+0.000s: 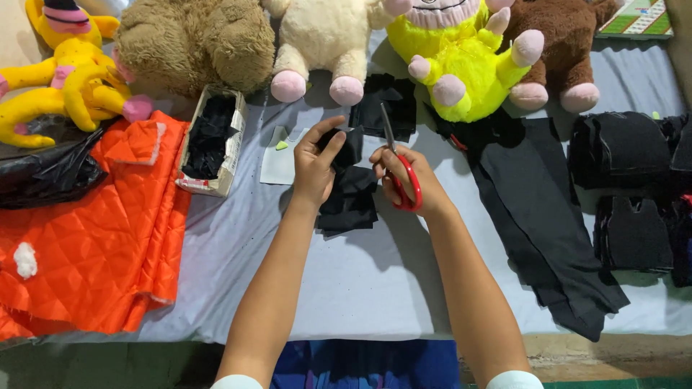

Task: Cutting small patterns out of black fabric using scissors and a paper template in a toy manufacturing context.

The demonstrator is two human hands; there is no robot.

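Observation:
My left hand (315, 167) grips a small piece of black fabric (352, 191) that hangs down over the grey table cover (346, 281). My right hand (404, 179) holds red-handled scissors (401, 167), fingers through the loops, blades pointing up and away beside the fabric's right edge. The two hands are close together near the middle of the table.
An orange quilted cloth (94, 230) lies at the left, by a small box of black scraps (210, 140). Black fabric strips (537, 216) and stacks of cut black pieces (627, 180) lie at the right. Plush toys (461, 57) line the far edge. A white card (277, 160) lies behind my left hand.

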